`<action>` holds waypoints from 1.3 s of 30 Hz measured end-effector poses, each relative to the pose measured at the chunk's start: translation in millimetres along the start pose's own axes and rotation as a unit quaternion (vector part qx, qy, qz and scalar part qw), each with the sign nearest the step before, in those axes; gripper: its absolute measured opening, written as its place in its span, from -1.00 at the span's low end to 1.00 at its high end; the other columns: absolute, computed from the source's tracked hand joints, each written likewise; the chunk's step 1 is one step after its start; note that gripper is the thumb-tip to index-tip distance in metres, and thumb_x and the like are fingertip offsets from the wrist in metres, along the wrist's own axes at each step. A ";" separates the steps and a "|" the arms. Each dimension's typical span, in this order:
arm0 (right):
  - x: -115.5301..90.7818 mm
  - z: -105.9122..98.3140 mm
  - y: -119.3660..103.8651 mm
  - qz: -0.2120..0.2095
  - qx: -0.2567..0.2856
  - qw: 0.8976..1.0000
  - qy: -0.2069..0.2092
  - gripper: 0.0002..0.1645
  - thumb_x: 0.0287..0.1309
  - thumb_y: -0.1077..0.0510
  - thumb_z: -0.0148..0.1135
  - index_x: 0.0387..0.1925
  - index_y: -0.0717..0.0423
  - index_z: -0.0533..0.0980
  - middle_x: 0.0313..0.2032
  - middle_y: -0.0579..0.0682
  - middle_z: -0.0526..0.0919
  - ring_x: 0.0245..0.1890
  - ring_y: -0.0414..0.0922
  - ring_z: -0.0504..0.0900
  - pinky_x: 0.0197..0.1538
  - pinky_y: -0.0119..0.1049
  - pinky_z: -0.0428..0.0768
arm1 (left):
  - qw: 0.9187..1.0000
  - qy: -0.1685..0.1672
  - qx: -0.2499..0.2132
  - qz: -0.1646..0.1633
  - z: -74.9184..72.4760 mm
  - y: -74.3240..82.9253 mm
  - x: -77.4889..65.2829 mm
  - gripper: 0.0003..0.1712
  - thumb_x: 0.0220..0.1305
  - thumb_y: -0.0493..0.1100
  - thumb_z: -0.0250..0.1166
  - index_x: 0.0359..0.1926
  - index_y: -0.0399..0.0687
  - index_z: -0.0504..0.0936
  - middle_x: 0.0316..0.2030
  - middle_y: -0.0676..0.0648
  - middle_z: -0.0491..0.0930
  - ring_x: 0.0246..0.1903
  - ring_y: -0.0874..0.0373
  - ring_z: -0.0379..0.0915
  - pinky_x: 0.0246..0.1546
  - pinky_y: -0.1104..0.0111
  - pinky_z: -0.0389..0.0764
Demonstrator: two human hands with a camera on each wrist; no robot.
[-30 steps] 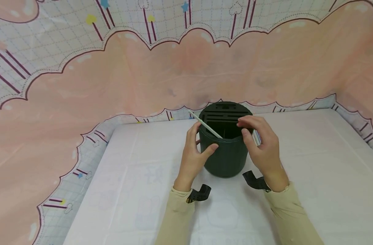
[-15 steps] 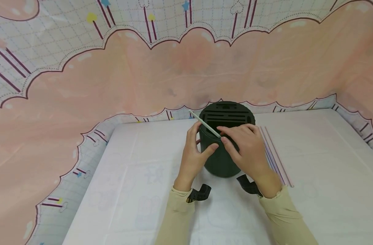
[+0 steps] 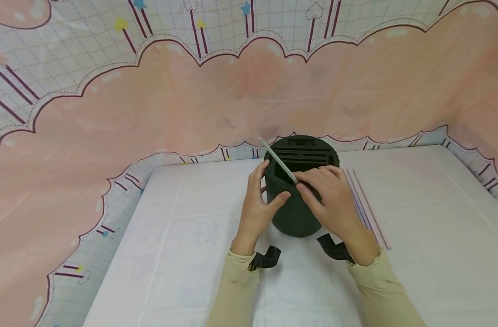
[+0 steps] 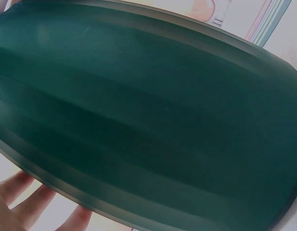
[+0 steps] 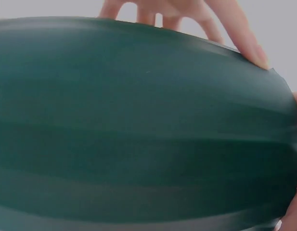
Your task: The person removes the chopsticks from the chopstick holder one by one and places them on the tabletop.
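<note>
In the head view a dark green round bucket point(image 3: 294, 213) stands upright, its slotted top point(image 3: 304, 147) covering the far half of the mouth. My left hand point(image 3: 255, 209) grips the bucket's left side, thumb on the front and fingers round the side. A pale green straw point(image 3: 274, 155) leans across the opening, its upper end sticking out past the left rim. With thumb and forefinger my right hand point(image 3: 332, 200) pinches the straw's lower end at the near rim. Both wrist views are mostly filled by the bucket's wall point(image 4: 148, 110); left fingertips point(image 4: 37, 192) touch its edge.
Several thin straws point(image 3: 367, 204), purple and pink among them, lie on the white-covered table point(image 3: 437, 227) right of the bucket, partly behind my right hand. A patterned peach cloth point(image 3: 249, 100) rises behind the table.
My right hand has moved left from the bucket's right rim and now pinches the straw. The straw's upper end has swung up and to the right. My left hand stays put.
</note>
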State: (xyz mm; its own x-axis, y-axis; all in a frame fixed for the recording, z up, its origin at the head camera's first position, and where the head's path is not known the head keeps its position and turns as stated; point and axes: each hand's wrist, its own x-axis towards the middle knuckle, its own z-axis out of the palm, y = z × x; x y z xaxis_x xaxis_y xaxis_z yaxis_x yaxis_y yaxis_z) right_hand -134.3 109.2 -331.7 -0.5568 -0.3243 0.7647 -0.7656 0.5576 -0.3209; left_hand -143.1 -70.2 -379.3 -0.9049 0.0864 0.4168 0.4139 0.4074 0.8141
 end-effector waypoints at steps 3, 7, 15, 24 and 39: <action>-0.5 -1.6 2.6 0.010 0.054 0.998 0.009 -0.70 0.05 0.25 0.21 -0.12 0.11 0.54 -0.23 -0.08 0.60 -0.16 -0.13 0.50 0.08 -0.11 0.23 | 1.000 0.000 0.000 -0.002 0.0 -1.6 -0.1 -0.14 0.02 0.31 0.16 0.31 0.47 -0.05 0.28 0.23 -0.02 0.23 0.31 -0.03 0.06 0.08 0.34; -0.9 -3.2 4.3 0.014 0.101 0.995 0.018 -0.62 -0.05 0.40 0.23 -0.12 0.12 0.54 -0.22 -0.08 0.59 -0.14 -0.14 0.49 0.09 -0.13 0.23 | 1.000 0.005 0.002 0.000 -0.1 -2.1 0.0 -0.13 0.02 0.33 0.15 0.31 0.48 -0.06 0.28 0.23 -0.02 0.23 0.30 -0.02 0.05 0.07 0.35; 2.4 -15.9 -4.0 0.070 0.186 0.978 0.063 -0.66 0.01 0.53 0.08 -0.13 0.30 0.49 -0.30 0.03 0.54 -0.26 -0.17 0.44 -0.21 -0.39 0.39 | 1.000 0.006 0.005 -0.008 1.1 -1.9 -0.2 -0.12 0.01 0.33 0.16 0.31 0.49 -0.06 0.28 0.24 -0.02 0.22 0.31 -0.01 0.05 0.10 0.35; 4.5 -27.4 -3.2 0.127 0.372 0.893 0.220 -0.69 0.13 0.50 -0.06 -0.05 0.52 0.35 -0.28 0.27 0.50 -0.24 0.03 0.53 -0.04 -0.24 0.50 | 1.000 0.009 0.006 -0.014 1.6 -1.9 0.1 -0.12 0.00 0.34 0.18 0.30 0.50 -0.05 0.27 0.26 -0.02 0.22 0.35 -0.02 0.06 0.13 0.34; 3.5 -52.3 33.9 0.113 0.568 0.691 0.433 -0.58 -0.01 0.53 0.10 -0.06 0.60 0.24 -0.36 0.37 0.40 -0.41 0.16 0.51 -0.34 -0.12 0.60 | 1.000 0.008 -0.004 -0.016 3.3 -0.4 4.0 -0.12 0.00 0.31 0.20 0.30 0.51 -0.04 0.27 0.26 -0.01 0.22 0.34 -0.02 0.08 0.08 0.32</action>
State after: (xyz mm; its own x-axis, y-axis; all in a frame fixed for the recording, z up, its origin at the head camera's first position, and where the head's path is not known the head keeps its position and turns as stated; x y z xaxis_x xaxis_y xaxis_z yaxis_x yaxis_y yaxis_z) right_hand -145.3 166.9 -310.7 -0.6787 0.5256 0.5129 -0.7233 -0.5994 -0.3428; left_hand -147.2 -67.1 -379.3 -0.9157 0.0586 0.3976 0.3861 0.4029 0.8298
